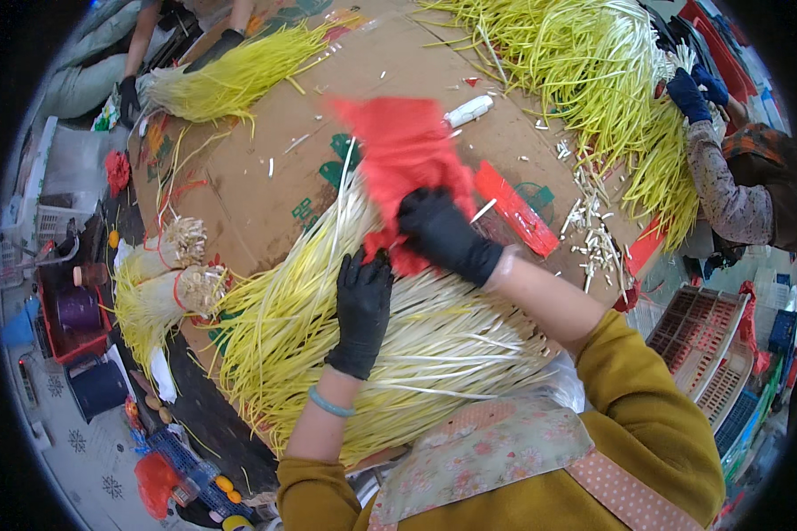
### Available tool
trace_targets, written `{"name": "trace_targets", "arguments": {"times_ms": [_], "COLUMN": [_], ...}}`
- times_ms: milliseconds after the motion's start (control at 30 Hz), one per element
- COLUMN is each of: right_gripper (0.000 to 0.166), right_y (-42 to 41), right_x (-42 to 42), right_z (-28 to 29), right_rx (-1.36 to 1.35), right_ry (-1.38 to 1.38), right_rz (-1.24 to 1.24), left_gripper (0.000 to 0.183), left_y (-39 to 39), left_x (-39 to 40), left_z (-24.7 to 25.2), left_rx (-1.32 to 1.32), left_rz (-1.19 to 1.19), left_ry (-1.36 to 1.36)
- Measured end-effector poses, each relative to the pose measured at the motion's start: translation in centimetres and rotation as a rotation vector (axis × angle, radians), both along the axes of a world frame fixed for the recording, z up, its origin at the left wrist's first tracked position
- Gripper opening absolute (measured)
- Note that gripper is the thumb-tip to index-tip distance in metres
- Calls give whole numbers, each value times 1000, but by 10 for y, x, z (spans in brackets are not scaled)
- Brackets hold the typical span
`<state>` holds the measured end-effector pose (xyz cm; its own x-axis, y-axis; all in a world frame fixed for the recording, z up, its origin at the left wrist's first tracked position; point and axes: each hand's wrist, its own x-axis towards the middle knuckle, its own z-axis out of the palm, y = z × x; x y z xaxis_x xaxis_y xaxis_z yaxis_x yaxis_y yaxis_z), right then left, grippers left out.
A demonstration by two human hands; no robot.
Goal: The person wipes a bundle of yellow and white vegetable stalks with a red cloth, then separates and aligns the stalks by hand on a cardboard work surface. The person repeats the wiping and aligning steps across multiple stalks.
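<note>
My right hand [442, 232], in a black glove, grips a crumpled red plastic bag [412, 143] that is blurred and spreads away from me. Below it, my left hand [362, 312], also black-gloved, rests over a wide pile of blanched yellow chives [432, 358]. Its fingertips meet the bag's lower edge; whether they pinch it is hard to see. White stalk ends of the pile point right, yellow leaves point left. Some stalks [352, 206] run up beside the bag.
Cardboard [259, 199] covers the table. Tied chive bundles [199, 292] lie left. A white-handled tool [468, 111], a red strip [518, 209] and stalk trimmings [594, 232] lie ahead and right. Two co-workers' gloved hands [687, 93] [216, 50] handle chives. Plastic crates [697, 332] stand right.
</note>
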<state>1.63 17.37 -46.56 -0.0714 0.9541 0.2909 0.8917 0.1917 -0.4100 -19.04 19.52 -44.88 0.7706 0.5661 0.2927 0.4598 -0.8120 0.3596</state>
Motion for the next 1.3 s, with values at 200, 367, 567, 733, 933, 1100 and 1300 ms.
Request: {"name": "trace_targets", "arguments": {"times_ms": [200, 367, 567, 733, 933, 1100, 1300], "right_gripper": [17, 30, 15, 22, 28, 16, 13], "right_y": [-53, -51, 21, -33, -64, -16, -30], "right_x": [125, 107, 17, 57, 90, -6, 51], "right_z": [-1, 35, 25, -18, 26, 38, -14], "right_rx": [105, 195, 134, 24, 317, -23, 119], "right_ry": [83, 227, 53, 853, 179, 91, 322], "right_rz": [-386, -548, 9, -272, -466, 160, 20], "left_gripper": [35, 57, 51, 41, 45, 52, 51], "left_y": [-5, 18, 82, 81, 75, 72, 73], "left_x": [6, 20, 26, 19, 28, 31, 30], "left_z": [21, 37, 8, -7, -8, -5, -5], "left_rx": [-12, 57, 74, 135, 232, 273, 269], "left_rz": [10, 264, 348, 392, 448, 469, 477], "left_ry": [31, -48, 86, -39, 41, 134, 177]}}
